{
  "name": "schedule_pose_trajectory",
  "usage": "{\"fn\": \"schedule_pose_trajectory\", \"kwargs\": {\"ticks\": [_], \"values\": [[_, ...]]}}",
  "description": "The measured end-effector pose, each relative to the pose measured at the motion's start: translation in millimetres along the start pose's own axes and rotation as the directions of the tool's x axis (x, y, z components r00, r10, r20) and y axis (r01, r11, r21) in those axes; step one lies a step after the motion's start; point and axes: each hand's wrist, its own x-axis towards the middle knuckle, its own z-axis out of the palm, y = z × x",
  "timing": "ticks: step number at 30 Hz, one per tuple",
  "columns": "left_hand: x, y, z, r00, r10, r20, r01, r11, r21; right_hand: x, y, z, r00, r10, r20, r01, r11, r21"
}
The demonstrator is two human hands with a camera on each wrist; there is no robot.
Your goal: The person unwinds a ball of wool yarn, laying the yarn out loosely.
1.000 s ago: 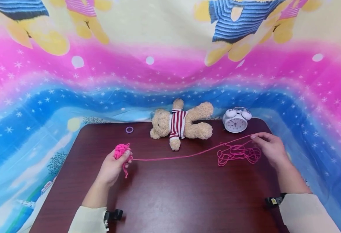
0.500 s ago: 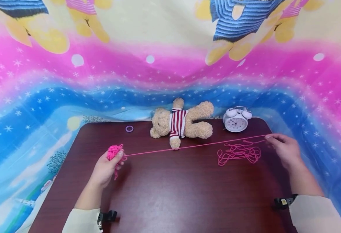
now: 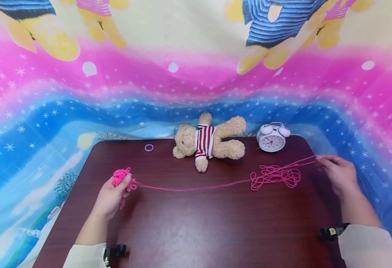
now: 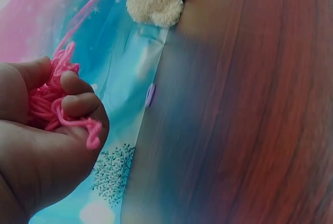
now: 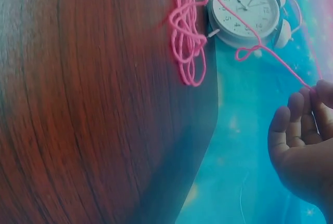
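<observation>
The pink yarn is in three parts: a bunch in one hand, a heap on the table, and strings that reach between. The left hand (image 3: 110, 195) has its fingers curled around the pink bunch (image 3: 120, 176), and a short tail of yarn hangs down under it. The left wrist view shows the bunch tucked between the thumb and the bent fingers. The right hand (image 3: 341, 174) pinches pink yarn with its thumb and finger, up at the right side of the table (image 3: 196, 227). Two thin strings go from that pinch toward the loopy pink heap (image 3: 276, 178). The heap lies on the table between the two hands, near the right hand and well apart from the left one. A long pink string (image 3: 186, 190) sags from the bunch across the middle to the heap; I cannot tell if it touches the wood there. Just behind the heap stands a white alarm clock (image 3: 271, 143). A fuzzy teddy bear (image 3: 204, 143) in a red and white striped shirt lies on its back between the hands, farther away. A little purple ring (image 3: 148, 147) lies behind the left hand, toward the back edge.
</observation>
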Motion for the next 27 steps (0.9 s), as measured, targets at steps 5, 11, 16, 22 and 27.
{"fn": "schedule_pose_trajectory", "kwargs": {"ticks": [5,11,16,22,27], "values": [[-0.9,-0.6,-10.4,1.0,-0.003,-0.027,0.004,1.0,0.025,1.5,-2,-7,0.999,0.024,-0.022,-0.024,0.999,0.028],[-0.9,-1.3,-19.2,0.999,0.001,-0.043,0.0,1.0,0.021,1.3,-4,-10,0.997,0.049,-0.052,-0.043,0.993,0.113],[-1.2,0.3,-19.6,0.999,-0.001,-0.044,0.002,1.0,0.016,1.6,4,-7,0.999,0.037,-0.031,-0.037,0.999,0.009],[-1.9,2.2,-10.6,0.996,0.083,-0.025,-0.084,0.996,-0.006,2.6,16,8,0.998,-0.015,0.058,0.034,0.935,-0.352],[-1.6,4.6,-4.1,0.985,0.172,-0.004,-0.172,0.985,-0.03,0.0,16,26,0.992,-0.016,0.123,0.083,0.823,-0.562]]}}
